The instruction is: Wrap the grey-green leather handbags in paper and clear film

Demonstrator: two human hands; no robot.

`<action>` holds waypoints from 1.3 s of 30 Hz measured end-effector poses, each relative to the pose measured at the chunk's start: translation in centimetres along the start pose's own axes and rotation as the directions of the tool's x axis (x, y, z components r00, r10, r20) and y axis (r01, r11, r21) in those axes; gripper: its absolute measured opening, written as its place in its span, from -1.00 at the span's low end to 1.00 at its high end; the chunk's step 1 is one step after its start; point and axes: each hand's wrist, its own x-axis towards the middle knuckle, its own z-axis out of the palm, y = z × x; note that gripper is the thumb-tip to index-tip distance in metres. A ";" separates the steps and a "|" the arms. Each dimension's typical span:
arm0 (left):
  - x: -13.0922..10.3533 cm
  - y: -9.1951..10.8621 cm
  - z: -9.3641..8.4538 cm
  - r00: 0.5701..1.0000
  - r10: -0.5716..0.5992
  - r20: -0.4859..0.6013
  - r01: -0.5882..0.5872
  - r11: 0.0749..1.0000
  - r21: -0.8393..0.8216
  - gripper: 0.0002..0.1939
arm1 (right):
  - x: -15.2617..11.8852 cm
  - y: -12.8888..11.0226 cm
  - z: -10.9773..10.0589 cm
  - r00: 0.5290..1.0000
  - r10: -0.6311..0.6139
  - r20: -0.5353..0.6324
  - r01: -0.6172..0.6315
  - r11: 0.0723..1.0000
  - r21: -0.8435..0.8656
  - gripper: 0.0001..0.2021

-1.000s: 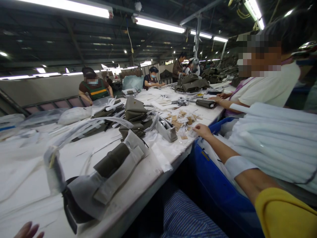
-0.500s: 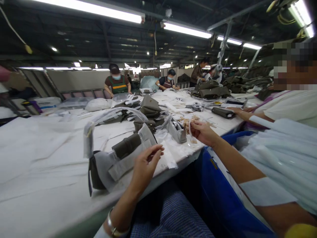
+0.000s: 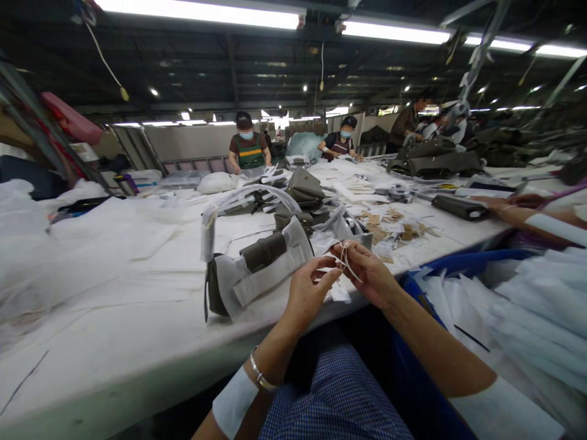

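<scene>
Right grip (image 3: 371, 278): pinching thin white looped cord (image 3: 351, 271), probably to steady it
Left grip (image 3: 308, 292): curled beside cord; cannot tell whether pinching

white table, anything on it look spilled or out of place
The small brown tags lie scattered in a loose heap on the white table, just beyond the right hand, turned every which way; that looks untidy, though it may be normal here. No damage is plain to see.
</scene>
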 end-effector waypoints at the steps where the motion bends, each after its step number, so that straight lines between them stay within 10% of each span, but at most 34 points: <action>1: -0.1 -0.1 0.0 1.000 -0.014 0.001 0.014 1.000 -0.011 -0.70 | -0.1 0.2 0.1 1.000 -0.008 -0.017 0.008 1.000 0.002 -0.79; 11: -0.6 0.0 0.2 0.981 0.139 -0.134 -0.114 0.977 0.178 -0.87 | -1.4 3.2 0.6 1.000 0.002 0.017 -0.001 1.000 -0.011 -0.72; 22: -1.2 -0.2 -0.5 0.995 0.048 -0.088 -0.029 0.979 0.203 -0.84 | -2.3 5.3 -0.4 0.998 0.062 -0.026 -0.059 0.992 0.112 -0.73; 32: -0.1 2.0 -3.1 0.993 -0.118 -0.002 0.118 0.993 0.005 -0.75 | -4.4 7.4 -0.7 0.912 0.411 0.018 -0.409 0.904 0.123 -0.65; 35: 0.4 3.0 -3.9 0.992 -0.118 0.034 0.116 0.991 0.065 -0.74 | -4.8 7.0 -0.3 0.971 0.180 -0.155 -0.201 0.971 -0.130 -0.56; 39: 1.0 4.3 -4.7 0.982 -0.156 0.111 0.140 0.980 0.141 -0.73 | -5.2 5.9 0.9 0.987 -0.162 -0.002 0.149 0.911 -0.385 -0.45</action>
